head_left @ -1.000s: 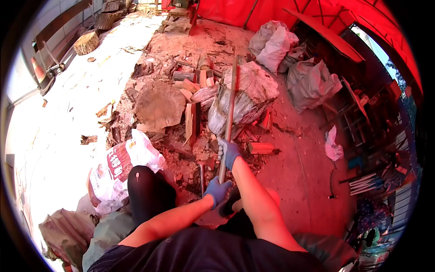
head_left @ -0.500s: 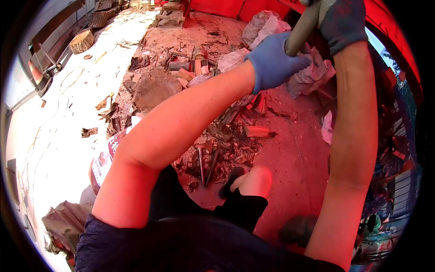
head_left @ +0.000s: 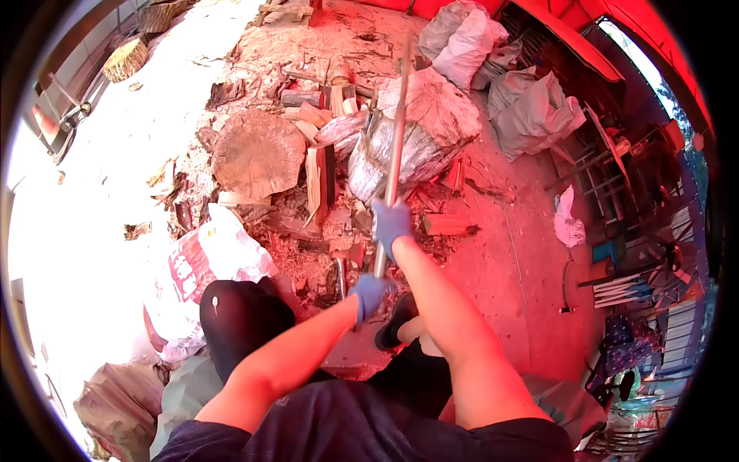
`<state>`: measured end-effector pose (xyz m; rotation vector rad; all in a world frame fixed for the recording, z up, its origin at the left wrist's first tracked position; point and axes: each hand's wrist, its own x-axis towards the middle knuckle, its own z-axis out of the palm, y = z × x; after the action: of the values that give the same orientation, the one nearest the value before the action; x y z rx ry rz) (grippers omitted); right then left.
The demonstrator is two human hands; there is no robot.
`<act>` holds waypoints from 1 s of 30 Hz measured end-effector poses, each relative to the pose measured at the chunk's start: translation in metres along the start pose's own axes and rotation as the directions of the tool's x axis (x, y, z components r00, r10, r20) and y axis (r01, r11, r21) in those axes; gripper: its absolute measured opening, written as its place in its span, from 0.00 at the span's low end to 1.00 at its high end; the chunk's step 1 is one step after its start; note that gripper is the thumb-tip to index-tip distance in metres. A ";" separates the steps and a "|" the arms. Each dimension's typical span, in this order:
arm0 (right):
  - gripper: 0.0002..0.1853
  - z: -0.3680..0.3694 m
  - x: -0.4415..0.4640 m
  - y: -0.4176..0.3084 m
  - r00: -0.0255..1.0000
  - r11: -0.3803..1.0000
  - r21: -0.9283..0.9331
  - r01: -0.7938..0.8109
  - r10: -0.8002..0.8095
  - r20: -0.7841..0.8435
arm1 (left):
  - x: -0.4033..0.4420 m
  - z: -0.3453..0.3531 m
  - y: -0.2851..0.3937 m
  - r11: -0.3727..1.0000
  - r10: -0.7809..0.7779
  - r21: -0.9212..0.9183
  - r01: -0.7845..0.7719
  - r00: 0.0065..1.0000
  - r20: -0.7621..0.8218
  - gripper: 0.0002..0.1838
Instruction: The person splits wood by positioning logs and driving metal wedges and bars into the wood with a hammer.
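Both my hands wear blue gloves and grip one long pole-like tool handle [head_left: 397, 142]. My left hand [head_left: 370, 298] is closed round its lower end, near my body. Further up, my right hand [head_left: 392, 222] is also closed on it. The handle slants up and away across a big pale, weathered log block [head_left: 431, 127]; motion blurs its far end, so I cannot make out the tool's head. Left of the block stands a round-cut stump [head_left: 259, 154]. Between them leans a split piece of firewood [head_left: 317, 181].
Bark and split wood litter the floor, with one split piece [head_left: 449, 224] to the right. Grey-white sacks [head_left: 531, 112] stand at the back right. A printed white bag [head_left: 208, 269] lies by my knee. Metal racks [head_left: 608, 165] line the right side. A cut log [head_left: 125, 61] lies far left.
Both hands have come down from the upper right to the middle, bringing the handle down over the log block. My left hand is now below my right. My view has shifted a little.
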<state>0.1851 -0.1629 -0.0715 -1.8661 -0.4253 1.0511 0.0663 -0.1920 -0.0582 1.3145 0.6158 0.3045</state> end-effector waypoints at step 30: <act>0.11 -0.028 -0.005 -0.028 0.876 0.690 0.636 -0.346 -0.005 0.482 | -0.076 0.050 0.087 0.736 -0.337 -0.639 0.224 0.940 -0.059 0.07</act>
<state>0.2085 -0.1678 -0.0392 -0.9609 -0.0548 1.5284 0.0457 -0.2516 0.0508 0.5370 0.7670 0.3362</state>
